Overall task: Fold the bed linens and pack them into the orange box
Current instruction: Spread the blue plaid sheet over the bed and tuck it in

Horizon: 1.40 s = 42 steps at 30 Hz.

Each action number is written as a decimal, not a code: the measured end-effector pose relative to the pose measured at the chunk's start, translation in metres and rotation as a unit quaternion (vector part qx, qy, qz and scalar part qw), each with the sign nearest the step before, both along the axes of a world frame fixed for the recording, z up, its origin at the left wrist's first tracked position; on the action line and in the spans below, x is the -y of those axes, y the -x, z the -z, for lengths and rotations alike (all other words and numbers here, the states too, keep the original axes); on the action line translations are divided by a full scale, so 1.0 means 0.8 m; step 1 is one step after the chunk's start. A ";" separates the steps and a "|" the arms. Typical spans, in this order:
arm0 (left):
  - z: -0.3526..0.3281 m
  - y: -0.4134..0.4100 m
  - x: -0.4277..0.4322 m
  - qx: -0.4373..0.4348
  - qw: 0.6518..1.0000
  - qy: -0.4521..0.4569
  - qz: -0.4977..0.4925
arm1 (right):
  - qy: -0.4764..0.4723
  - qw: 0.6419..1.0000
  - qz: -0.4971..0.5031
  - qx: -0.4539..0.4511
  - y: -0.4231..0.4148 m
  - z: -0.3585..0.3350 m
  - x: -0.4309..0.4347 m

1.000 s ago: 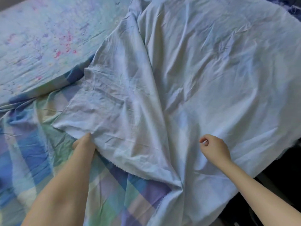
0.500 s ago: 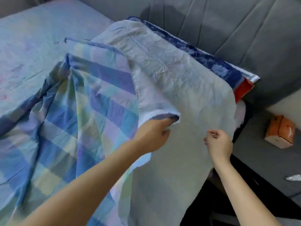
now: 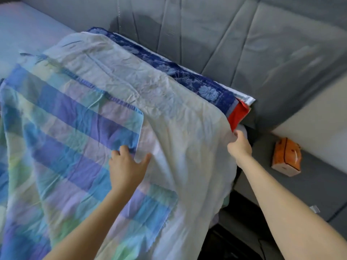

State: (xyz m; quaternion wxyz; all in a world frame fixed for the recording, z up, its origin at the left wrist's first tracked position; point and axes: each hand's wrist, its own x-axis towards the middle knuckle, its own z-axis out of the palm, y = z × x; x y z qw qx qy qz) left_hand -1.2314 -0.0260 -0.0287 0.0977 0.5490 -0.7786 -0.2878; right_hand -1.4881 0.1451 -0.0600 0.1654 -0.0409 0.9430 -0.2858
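Note:
A checked blue, green and lilac bed sheet (image 3: 62,139) with a pale cream reverse side (image 3: 169,113) lies spread over the bed. Its checked corner is folded over onto the pale side. My left hand (image 3: 127,166) rests flat on that folded corner, fingers spread. My right hand (image 3: 239,145) pinches the sheet's right edge near the bed's side. Under the sheet's far edge lies a dark blue floral linen (image 3: 187,76) with a red cloth (image 3: 238,115) peeking out. No orange box for packing is in view.
A grey padded headboard (image 3: 244,44) runs behind the bed. To the right, a grey ledge (image 3: 309,194) carries a small orange tissue box (image 3: 286,156). The pale patterned mattress sheet (image 3: 24,34) shows at the upper left. A dark gap (image 3: 234,231) drops beside the bed.
My left hand has carried the checked corner across and laid it flat on the pale side, then opened. My right hand has moved right to the sheet's edge.

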 end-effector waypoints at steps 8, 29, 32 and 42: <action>-0.002 0.005 0.003 -0.116 0.991 -0.058 0.013 | 0.107 0.986 -0.011 0.129 0.051 0.023 -0.002; -0.307 -0.263 -0.041 -0.202 0.974 0.014 0.107 | 0.179 0.952 -0.247 0.030 -0.344 -0.338 0.042; -0.367 -0.308 -0.074 -0.226 0.964 0.027 0.138 | 0.233 0.923 -0.186 0.242 -0.401 -0.389 0.068; -0.406 -0.347 -0.096 -0.178 0.984 -0.027 0.008 | 0.247 0.851 -0.178 0.427 -0.512 -0.480 0.104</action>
